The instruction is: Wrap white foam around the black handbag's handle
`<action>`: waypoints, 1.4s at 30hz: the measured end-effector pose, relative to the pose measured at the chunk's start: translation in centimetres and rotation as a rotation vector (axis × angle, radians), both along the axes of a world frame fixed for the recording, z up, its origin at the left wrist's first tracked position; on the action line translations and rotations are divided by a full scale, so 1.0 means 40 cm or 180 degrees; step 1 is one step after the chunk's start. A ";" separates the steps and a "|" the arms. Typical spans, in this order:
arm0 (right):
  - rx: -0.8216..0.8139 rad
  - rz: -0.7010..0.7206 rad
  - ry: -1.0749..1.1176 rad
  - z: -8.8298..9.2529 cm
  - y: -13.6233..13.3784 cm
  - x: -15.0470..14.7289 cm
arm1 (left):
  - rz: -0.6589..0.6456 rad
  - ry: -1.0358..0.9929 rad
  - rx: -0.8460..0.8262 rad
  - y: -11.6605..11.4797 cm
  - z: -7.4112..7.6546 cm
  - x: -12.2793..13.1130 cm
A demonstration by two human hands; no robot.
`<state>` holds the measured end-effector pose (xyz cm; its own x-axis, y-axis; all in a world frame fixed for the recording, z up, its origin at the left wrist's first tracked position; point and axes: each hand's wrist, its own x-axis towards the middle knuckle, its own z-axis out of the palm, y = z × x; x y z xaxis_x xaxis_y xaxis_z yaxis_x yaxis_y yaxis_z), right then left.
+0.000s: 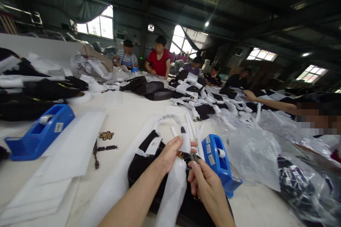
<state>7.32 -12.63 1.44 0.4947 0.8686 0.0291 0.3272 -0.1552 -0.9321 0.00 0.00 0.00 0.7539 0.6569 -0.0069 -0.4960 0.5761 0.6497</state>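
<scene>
Near centre, the left hand (170,154) pinches a white foam wrapping strip (172,188) over a black leather handbag (138,172); the right hand (206,184) pinches perhaps a small metal fitting (194,156), beside a blue plastic tape dispenser (218,163).

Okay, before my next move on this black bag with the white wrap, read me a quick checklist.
1. Left hand pinching the white wrap: ok.
2. Right hand closed on the small metal piece: ok.
3. Black bag resting on the table under both hands: ok.
4. Blue tape dispenser close beside the bag: ok.
5. Loose tape end ready on that dispenser: cannot tell.
6. Wrap fully covering the metal piece: not ok, part shows bare.
</scene>
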 end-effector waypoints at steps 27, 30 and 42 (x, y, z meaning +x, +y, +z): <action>-0.0188 -0.0132 -0.0688 0.007 0.016 0.023 | 0.0304 0.0244 0.0355 -0.024 0.017 0.008; -0.0265 -0.0133 -0.0674 -0.007 0.000 0.028 | 0.0236 0.0249 0.0295 -0.020 0.015 0.007; -0.0237 -0.0125 -0.0764 -0.008 -0.011 0.022 | 0.0349 0.0302 0.0408 -0.024 0.015 0.011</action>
<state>8.18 -13.07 1.12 0.5146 0.8531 0.0864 0.5302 -0.2375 -0.8139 0.44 -0.98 0.59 0.6778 0.7351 0.0147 -0.4844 0.4314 0.7611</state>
